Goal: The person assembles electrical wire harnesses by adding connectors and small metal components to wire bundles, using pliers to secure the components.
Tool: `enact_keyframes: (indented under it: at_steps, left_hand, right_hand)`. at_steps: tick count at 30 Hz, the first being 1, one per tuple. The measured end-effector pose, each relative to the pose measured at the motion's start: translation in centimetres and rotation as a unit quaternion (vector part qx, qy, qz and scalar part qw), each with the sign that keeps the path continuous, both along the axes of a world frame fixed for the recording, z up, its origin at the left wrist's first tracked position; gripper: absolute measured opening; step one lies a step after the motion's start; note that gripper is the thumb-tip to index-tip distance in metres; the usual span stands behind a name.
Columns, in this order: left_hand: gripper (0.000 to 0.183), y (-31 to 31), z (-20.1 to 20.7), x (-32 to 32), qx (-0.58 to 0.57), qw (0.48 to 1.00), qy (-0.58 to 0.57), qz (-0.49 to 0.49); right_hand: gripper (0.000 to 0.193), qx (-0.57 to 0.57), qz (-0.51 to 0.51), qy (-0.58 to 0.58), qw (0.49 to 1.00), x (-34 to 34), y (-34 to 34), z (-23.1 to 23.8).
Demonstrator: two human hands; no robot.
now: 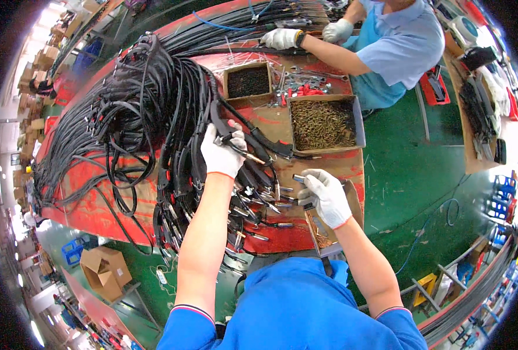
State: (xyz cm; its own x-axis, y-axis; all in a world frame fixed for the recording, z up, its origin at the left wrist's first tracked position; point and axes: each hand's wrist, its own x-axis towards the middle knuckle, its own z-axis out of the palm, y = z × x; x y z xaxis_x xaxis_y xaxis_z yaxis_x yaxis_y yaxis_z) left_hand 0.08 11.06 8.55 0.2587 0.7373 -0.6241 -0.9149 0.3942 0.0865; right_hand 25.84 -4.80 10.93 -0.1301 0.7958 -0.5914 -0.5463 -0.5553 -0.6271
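My left hand (224, 150), in a white glove, is closed around a black cable (228, 140) whose brass-coloured metal end (253, 157) points toward my right. Beneath and beside it lies a dense bundle of black cables (180, 134), their metal-tipped ends (259, 204) spread near the table's front edge. My right hand (327, 198), gloved in white too, pinches a small metal cylinder (298, 178) between thumb and fingers. A second short dark piece (309, 206) shows by its lower fingers. Under that hand stands a small box (323, 236) with copper-coloured pieces, partly hidden.
A carton of small brass parts (323, 123) and a box of small black parts (248, 81) stand farther back. Wrenches and loose hardware (305, 84) lie between them. At the far side, a co-worker in blue (396, 46) handles cables with gloved hands.
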Motion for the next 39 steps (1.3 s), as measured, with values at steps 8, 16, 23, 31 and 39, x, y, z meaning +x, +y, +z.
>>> enact_keyframes:
  at_steps: [8, 16, 23, 31, 39]
  left_hand:
    - [0.033, 0.3, -1.8, 1.0, -0.011, 1.0, 0.002, 0.023]
    - [0.038, 0.8, -1.3, 2.0, -0.047, 0.998, 0.017, 0.028]
    - [0.035, 0.7, -1.7, 1.5, -0.036, 0.999, -0.026, 0.02]
    - [0.034, 0.7, -1.4, 1.6, -0.052, 0.998, 0.001, 0.017]
    - [0.025, 0.3, -1.8, 1.2, -0.043, 0.999, 0.014, 0.004]
  right_hand:
    - [0.03, 0.019, 0.008, -0.071, 0.997, -2.4, 2.1, -1.3]
    - [0.035, 0.018, -0.042, -0.019, 0.999, -2.5, 3.4, -3.5]
    - [0.03, 0.05, 0.018, -0.109, 0.993, -3.1, 4.0, -3.0]
    - [0.024, 0.101, 0.146, -0.274, 0.945, -3.1, 3.7, -1.8]
    - [0.032, 0.298, 0.229, -0.518, 0.768, -3.3, 4.6, -1.0]
